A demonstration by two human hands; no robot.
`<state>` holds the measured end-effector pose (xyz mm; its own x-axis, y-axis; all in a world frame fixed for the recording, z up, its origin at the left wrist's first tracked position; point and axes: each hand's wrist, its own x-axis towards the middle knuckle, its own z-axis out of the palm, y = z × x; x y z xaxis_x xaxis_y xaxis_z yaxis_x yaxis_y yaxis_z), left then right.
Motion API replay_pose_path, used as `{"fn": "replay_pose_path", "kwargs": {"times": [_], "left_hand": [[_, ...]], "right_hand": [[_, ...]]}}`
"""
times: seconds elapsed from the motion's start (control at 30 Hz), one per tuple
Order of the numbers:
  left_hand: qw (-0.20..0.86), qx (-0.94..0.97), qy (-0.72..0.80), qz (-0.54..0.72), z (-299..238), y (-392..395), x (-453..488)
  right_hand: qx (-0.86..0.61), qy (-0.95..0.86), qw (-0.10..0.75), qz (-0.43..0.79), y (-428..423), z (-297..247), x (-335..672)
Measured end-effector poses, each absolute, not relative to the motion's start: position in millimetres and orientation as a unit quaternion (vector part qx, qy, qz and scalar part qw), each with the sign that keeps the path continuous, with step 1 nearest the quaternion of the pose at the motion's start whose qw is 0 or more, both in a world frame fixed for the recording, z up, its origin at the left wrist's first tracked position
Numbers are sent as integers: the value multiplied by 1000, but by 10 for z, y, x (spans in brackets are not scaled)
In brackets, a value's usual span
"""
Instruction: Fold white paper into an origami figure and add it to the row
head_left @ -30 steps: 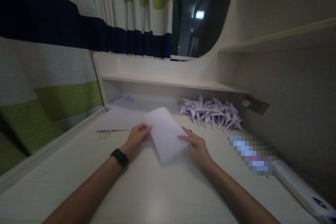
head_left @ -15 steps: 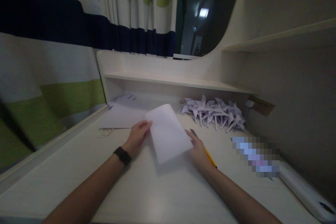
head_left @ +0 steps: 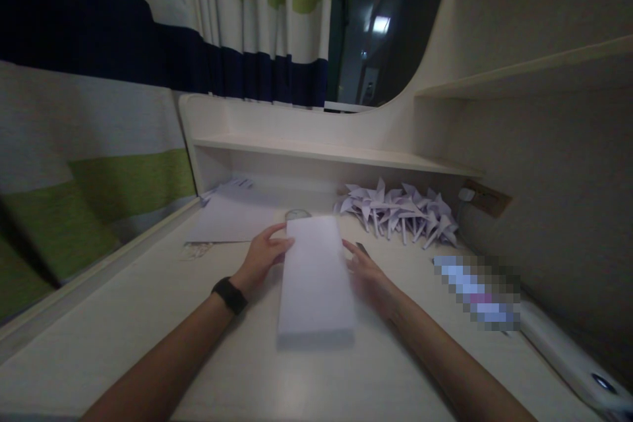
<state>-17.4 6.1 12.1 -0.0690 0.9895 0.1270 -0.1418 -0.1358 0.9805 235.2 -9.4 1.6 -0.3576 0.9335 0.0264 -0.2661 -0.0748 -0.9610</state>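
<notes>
- Cream desk (head_left: 148, 323), paper pinwheels (head_left: 400, 211) at its back.
- Left hand (head_left: 260, 258) pinches the white paper sheet (head_left: 316, 277) at its left edge.
- Right hand (head_left: 370, 275), blurred, fingers open, touches its right edge.

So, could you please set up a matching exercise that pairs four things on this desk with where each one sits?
Things:
1. narrow white sheet
2. paper pinwheels
3. black wristband
4. large flat sheet

Places:
A. worn just behind the left hand
B. heaped at the back right, under the shelf
C. between that hand and the right hand
D. lying at the back left of the desk

Pairs: 1-C, 2-B, 3-A, 4-D
</notes>
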Motion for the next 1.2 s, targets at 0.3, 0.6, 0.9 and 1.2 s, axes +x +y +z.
{"fn": "replay_pose_path", "kwargs": {"times": [0.3,0.6,0.9,1.2], "left_hand": [[422,622,450,482,59,-6,10],[386,600,477,513,63,16,10],[398,625,463,486,74,-51,25],[392,646,458,468,43,-39,20]], "right_hand": [[-367,-479,466,647,-86,-60,2294],[-385,-464,472,643,-110,-35,2285],[-353,-433,471,682,-60,-34,2333],[-389,-451,487,639,-30,-84,2334]]}}
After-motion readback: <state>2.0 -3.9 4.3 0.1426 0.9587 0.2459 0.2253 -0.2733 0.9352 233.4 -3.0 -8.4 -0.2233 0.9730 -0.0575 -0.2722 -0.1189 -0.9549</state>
